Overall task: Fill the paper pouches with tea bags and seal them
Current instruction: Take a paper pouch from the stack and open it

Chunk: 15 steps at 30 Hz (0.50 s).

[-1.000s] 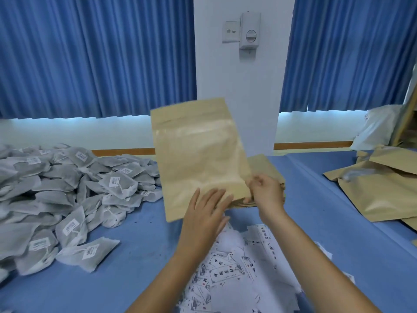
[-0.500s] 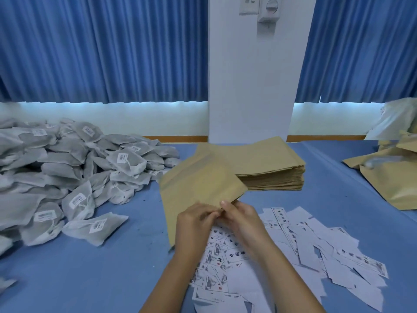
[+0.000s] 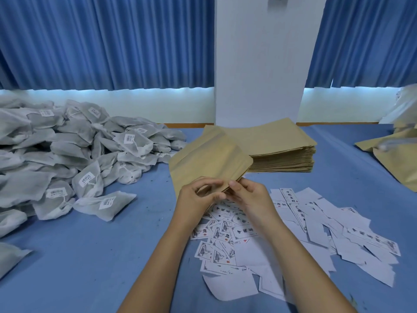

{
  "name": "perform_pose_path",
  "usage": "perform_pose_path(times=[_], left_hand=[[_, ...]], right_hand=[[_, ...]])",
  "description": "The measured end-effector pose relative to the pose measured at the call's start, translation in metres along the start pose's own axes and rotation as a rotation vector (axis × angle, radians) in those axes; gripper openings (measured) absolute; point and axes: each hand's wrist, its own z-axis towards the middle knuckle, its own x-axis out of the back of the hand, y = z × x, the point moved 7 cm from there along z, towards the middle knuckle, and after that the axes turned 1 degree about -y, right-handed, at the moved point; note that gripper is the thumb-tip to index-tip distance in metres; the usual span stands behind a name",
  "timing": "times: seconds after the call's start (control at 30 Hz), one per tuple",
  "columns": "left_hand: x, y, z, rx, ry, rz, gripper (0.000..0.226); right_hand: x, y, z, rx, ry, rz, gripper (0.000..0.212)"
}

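I hold one brown paper pouch (image 3: pixel 207 161) tilted away from me over the blue table. My left hand (image 3: pixel 198 197) and my right hand (image 3: pixel 248 195) both pinch its near edge, fingertips close together. A neat stack of empty brown pouches (image 3: pixel 277 150) lies just behind it. A big heap of grey-white tea bags (image 3: pixel 74 154) with small white tags fills the left of the table, one loose tea bag (image 3: pixel 106 204) nearest my left hand.
Loose white printed labels (image 3: pixel 300 231) are scattered under and right of my hands. More brown pouches (image 3: pixel 397 159) lie at the right edge. A white pillar (image 3: pixel 259 64) and blue curtains (image 3: pixel 101 41) stand behind the table (image 3: pixel 90 256).
The pouch came down from upright in front of the pillar to a low tilt above the table. Both hands closed in on its near edge; the view tipped downward.
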Motion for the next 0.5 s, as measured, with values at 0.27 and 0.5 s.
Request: perform_pose_path(times=[0.27, 0.5], left_hand=[[0.006, -0.006, -0.002, 0.053, -0.005, -0.074, 0.026], [-0.021, 0.009, -0.009, -0.228, -0.039, 0.604, 0.041]], right_hand=[[-0.003, 0.0, -0.002, 0.004, -0.035, 0.036, 0.031], [0.008, 0.012, -0.004, -0.049, 0.22, -0.115, 0.009]])
